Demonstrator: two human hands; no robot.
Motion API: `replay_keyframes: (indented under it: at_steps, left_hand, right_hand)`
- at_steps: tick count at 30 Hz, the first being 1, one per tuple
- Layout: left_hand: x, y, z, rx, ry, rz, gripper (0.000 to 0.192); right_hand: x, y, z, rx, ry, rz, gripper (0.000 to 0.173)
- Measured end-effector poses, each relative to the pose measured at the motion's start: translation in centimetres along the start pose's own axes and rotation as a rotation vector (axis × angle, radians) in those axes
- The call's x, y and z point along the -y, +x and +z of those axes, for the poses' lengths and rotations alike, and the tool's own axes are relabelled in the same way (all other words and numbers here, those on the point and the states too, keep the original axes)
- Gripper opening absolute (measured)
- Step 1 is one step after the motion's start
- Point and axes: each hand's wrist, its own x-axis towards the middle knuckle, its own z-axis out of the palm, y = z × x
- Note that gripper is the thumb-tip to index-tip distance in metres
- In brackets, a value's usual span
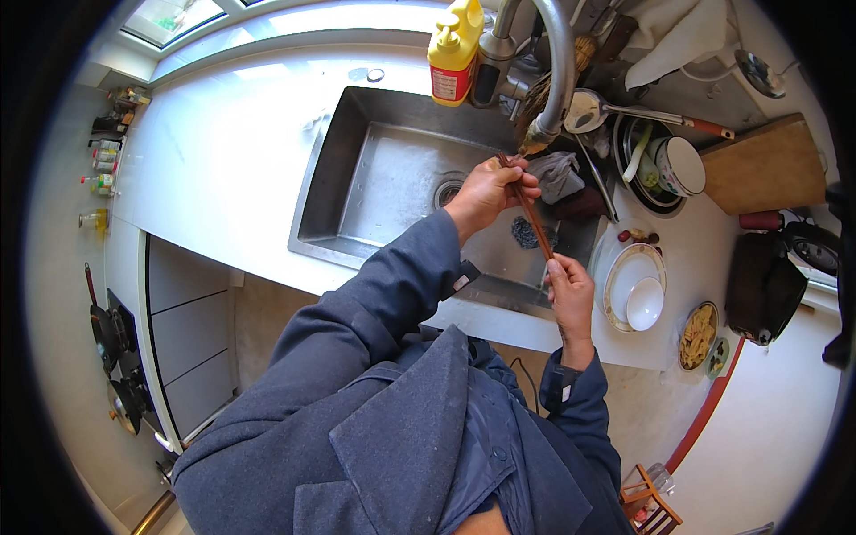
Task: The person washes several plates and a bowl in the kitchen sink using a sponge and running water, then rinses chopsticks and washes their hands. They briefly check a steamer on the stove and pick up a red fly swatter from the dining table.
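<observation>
Between my two hands slants a thin bundle of reddish-brown chopsticks (531,215), over the right part of a stainless steel sink (401,167). My left hand (487,189) grips the upper end, just below the mouth of the faucet (558,73). Lower down, my right hand (570,284) pinches the other end near the sink's front right rim. A steel wool scourer (527,233) lies on the sink floor behind the chopsticks. Grey and dark cloths (558,175) rest at the sink's right side. Whether water runs from the faucet I cannot tell.
A yellow pump bottle (456,53) stands behind the sink. To the right are a plate (618,284) with a small white bowl (645,304), a basin holding scallions (638,150) and bowls, a skimmer (585,110), a wooden cutting board (769,160) and a dish of food (698,338).
</observation>
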Motion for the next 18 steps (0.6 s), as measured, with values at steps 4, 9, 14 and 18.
replay_keyframes:
  at_steps: [4,9,14,18]
  left_hand:
    - [-0.5,-0.2,-0.8,0.139,-0.046,-0.041,0.022]
    - [-0.9,-0.8,-0.7,0.246,-0.098,-0.071,0.024]
    - [-1.1,-0.9,0.2,0.143,0.108,-0.055,0.034]
    - [-1.1,-0.9,0.7,0.09,0.154,-0.046,0.036]
  right_hand:
    - [0.9,-0.8,-1.3,0.237,0.342,0.429,0.031]
    - [0.4,-1.1,-1.3,0.295,0.424,0.465,0.028]
    - [-0.8,-0.5,-0.5,0.123,0.195,0.224,0.022]
    - [-1.2,-0.3,-0.1,-0.024,-0.036,-0.014,0.021]
